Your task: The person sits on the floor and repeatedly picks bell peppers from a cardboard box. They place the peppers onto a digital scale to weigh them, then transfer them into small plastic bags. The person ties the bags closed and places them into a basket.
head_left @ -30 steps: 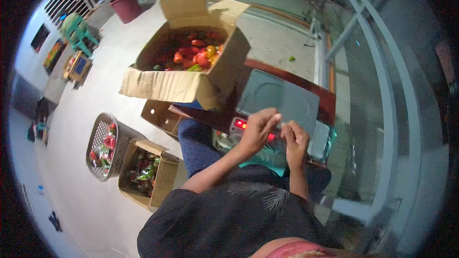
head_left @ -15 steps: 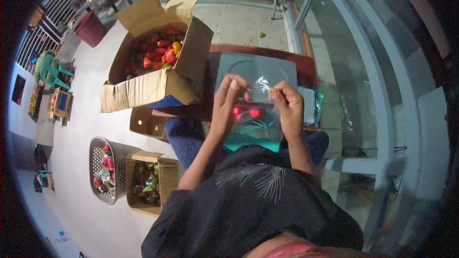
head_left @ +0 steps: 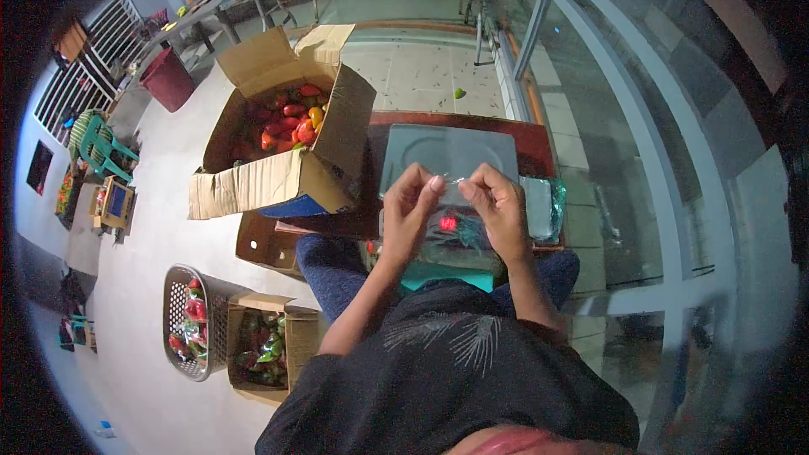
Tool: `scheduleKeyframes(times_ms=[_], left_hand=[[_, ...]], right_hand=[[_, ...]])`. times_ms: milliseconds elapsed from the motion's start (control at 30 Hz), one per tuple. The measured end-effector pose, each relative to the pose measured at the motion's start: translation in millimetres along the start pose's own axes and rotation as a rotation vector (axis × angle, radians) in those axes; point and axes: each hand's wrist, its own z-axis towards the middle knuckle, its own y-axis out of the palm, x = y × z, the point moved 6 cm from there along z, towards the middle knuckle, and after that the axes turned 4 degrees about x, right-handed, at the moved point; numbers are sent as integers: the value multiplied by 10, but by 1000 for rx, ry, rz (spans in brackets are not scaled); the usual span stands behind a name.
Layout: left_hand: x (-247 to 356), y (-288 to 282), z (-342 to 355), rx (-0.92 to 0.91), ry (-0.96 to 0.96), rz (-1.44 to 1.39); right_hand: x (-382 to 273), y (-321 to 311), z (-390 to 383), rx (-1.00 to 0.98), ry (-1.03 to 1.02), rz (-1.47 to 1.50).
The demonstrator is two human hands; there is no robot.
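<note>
My left hand (head_left: pixel 409 209) and my right hand (head_left: pixel 499 209) face each other in front of my chest. Thumb and fingers of each are pinched on a thin clear plastic bag (head_left: pixel 453 179), of which only a small shiny strip shows between the fingertips. Under and beyond the hands is a weighing scale with a flat grey platform (head_left: pixel 451 141) and a red lit display (head_left: pixel 447 224). Clear plastic partly covers the scale's front. A stack of clear plastic bags (head_left: pixel 539 211) lies to the right of the scale.
An open cardboard box (head_left: pixel 253 190) of red and yellow peppers stands at the left. Lower left are a grey plastic basket (head_left: pixel 217 320) of bagged peppers and a small carton (head_left: pixel 301 341) of green and red ones. Glass panels with a grey frame (head_left: pixel 628 59) rise at the right.
Both hands have come closer together and slightly lower, and less of the clear bag shows between them. The view has tilted up, so the table at the back shows more.
</note>
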Motion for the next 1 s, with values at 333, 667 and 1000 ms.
scheduleKeyframes(times_ms=[333, 667, 1000], left_hand=[[156, -303, 189, 185, 110, 49], [21, -410, 201, 254, 91, -28], [67, -326, 134, 249, 107, 31]], right_hand=[[301, -292, 36, -106, 224, 321], [375, -329, 120, 107, 116, 447], [360, -232, 109, 178, 146, 509]])
